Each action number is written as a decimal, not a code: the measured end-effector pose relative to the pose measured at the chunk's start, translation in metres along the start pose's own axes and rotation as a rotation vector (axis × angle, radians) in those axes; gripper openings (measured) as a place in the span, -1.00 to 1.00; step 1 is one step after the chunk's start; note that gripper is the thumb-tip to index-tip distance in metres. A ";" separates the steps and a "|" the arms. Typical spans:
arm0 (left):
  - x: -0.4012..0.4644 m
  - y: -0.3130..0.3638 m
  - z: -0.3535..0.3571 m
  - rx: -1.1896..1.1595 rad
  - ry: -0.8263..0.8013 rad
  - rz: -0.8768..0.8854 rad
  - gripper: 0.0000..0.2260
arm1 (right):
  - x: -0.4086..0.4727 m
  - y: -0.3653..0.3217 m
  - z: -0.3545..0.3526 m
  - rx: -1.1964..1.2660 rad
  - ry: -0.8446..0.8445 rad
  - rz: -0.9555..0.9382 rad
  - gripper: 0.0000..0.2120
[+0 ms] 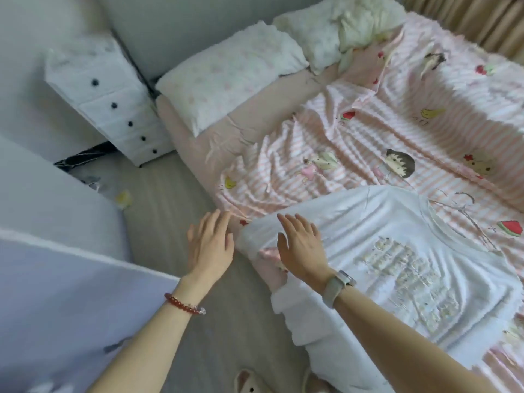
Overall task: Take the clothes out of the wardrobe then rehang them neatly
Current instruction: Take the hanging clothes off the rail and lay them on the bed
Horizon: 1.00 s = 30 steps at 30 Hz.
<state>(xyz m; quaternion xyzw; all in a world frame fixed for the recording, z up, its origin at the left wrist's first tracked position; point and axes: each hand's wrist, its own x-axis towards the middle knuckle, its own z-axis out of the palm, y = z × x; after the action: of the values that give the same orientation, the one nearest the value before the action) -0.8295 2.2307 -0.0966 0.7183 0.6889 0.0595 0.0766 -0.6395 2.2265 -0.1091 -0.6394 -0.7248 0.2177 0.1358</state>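
Observation:
A white T-shirt [397,251] with a pale printed front lies spread flat on the bed's near corner, one sleeve hanging over the edge. A thin wire hanger [465,202] pokes out at its neckline. My right hand [303,248], a watch on its wrist, lies flat with straight fingers on the shirt's near side. My left hand [211,245], with a red bead bracelet on its wrist, hovers with spread fingers just left of the shirt, over the bed's edge, holding nothing.
The bed has a pink striped cartoon sheet [368,143] and two white pillows [226,78] at its head. A white drawer chest [105,100] stands at the left, with a wardrobe panel [56,293] near me. Grey floor [170,211] runs between them, and a slipper [249,384] shows below.

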 end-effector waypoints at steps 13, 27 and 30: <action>-0.317 -0.281 -0.168 0.292 0.428 -0.590 -0.72 | -0.100 -0.396 0.109 0.191 -0.273 -1.053 -0.64; -0.471 -0.392 -0.319 0.510 0.453 -1.244 -0.61 | -0.204 -0.719 0.158 0.503 -0.792 -1.294 -0.76; -0.467 -0.407 -0.314 0.505 0.410 -1.305 -0.57 | -0.211 -0.744 0.178 0.421 -0.895 -1.313 -0.69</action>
<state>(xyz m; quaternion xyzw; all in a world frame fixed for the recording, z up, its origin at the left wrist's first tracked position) -1.3091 1.7886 0.1431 0.1313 0.9702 -0.0257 -0.2019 -1.3385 1.9280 0.1177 0.1011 -0.8808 0.4597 0.0506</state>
